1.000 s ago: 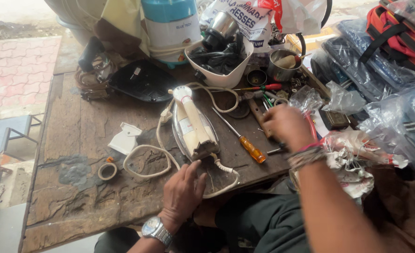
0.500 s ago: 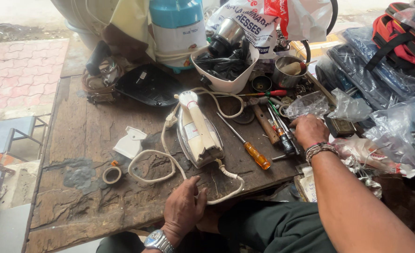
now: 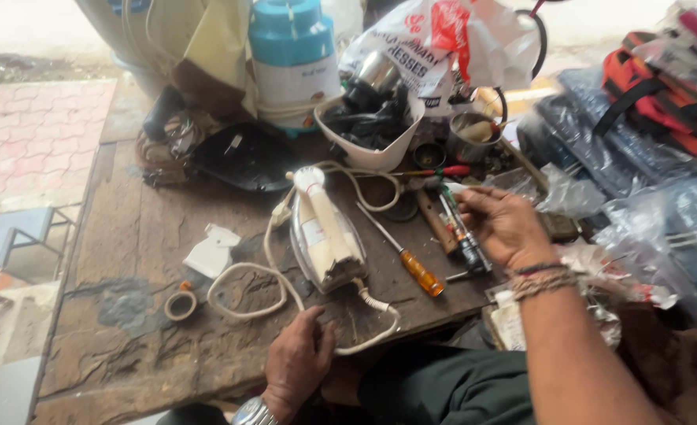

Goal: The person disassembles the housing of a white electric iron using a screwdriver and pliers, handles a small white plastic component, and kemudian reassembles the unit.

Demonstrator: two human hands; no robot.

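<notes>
A white clothes iron [image 3: 326, 236] lies on a worn wooden workbench [image 3: 120, 346], its white cord [image 3: 246, 275] looping to the left and front. My left hand [image 3: 299, 358] rests on the bench at the front edge, touching the cord near the iron's rear, holding nothing. My right hand [image 3: 503, 226] hovers to the right of the iron, fingers curled around a small tool with a white tip [image 3: 452, 189]. An orange-handled screwdriver [image 3: 406, 256] lies between the iron and my right hand, beside several dark-handled tools [image 3: 458, 232].
A white bowl of dark parts [image 3: 372, 126], a blue-and-white appliance [image 3: 293, 59], a black pan [image 3: 246, 157] and a plastic bag [image 3: 443, 39] crowd the back. A tape roll [image 3: 180, 304] and a white scrap [image 3: 213, 250] lie left. Plastic-wrapped goods [image 3: 647, 189] pile up at the right.
My right hand has moved from the bench's right edge up toward the tools and closed on a small white-tipped tool. My left hand stays by the cord.
</notes>
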